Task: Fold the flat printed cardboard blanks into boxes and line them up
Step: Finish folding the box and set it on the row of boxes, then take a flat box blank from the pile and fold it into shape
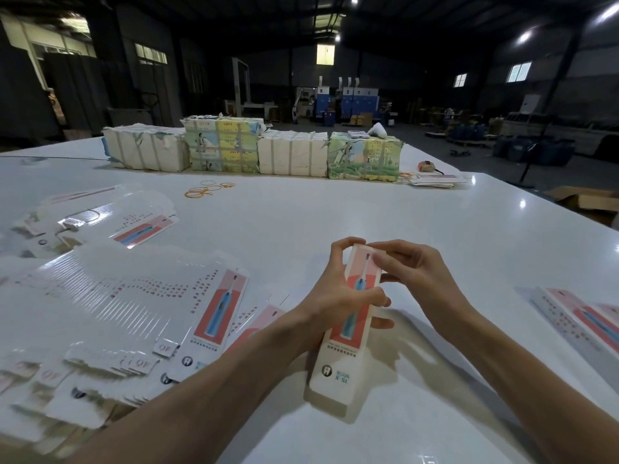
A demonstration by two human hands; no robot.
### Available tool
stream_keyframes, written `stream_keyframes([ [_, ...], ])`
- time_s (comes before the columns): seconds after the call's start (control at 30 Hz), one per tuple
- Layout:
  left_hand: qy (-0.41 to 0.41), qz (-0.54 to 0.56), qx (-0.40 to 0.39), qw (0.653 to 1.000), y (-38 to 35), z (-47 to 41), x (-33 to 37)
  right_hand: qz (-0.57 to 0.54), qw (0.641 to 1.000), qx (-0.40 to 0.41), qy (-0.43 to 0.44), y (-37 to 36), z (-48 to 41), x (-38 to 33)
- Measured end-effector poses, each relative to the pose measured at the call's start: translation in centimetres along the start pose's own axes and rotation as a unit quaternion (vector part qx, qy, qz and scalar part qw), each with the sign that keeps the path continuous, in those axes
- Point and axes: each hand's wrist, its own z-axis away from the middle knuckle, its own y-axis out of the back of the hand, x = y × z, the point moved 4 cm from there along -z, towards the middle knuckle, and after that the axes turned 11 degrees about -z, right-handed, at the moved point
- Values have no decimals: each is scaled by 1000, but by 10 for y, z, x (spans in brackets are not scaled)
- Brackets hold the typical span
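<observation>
A long white box [338,370] printed with a blue toothbrush on red and pink is held above the white table [368,212], its far end tilted away from me. My left hand [338,289] grips the box around its middle from the left. My right hand [412,266] pinches the box's far end, fingers on the top flap. A fanned heap of flat printed blanks [134,309] lies at the left. Folded boxes [582,319] lie at the right edge.
Wrapped bundles of paper stock [254,149] stand in a row across the table's far side. Loose rubber bands [207,189] lie in front of them. More flat blanks [100,219] sit at the far left, and a few sheets [432,180] at the far right.
</observation>
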Motion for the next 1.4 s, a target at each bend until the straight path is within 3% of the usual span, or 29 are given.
stream_keyframes([
  [0.23,17,14,17,1000,-1,-1,-4,22,1000,11,-8,-6,2,14],
  [0.47,24,107,43,993,0,-4,-2,203,974,78,68,-5,4,13],
  [0.63,1,268,67,961,-6,-3,6,342,939,-10,24,-20,13,3],
  [0.73,16,313,33,949,-8,0,10,448,891,-61,29,-29,18,-3],
  [0.93,61,238,-77,966,-22,7,9,477,878,-29,12,7,32,-16],
  [1.03,38,178,-91,979,-28,5,6,547,836,40,-2,45,42,-20],
  [1.17,-2,148,-72,986,-20,2,-3,644,748,141,-81,111,64,-33],
  [1.3,-39,95,-84,991,-18,2,-4,758,619,137,-151,143,100,-27],
  [1.4,-46,75,-88,992,-20,3,-2,783,583,150,-155,154,116,-28],
])
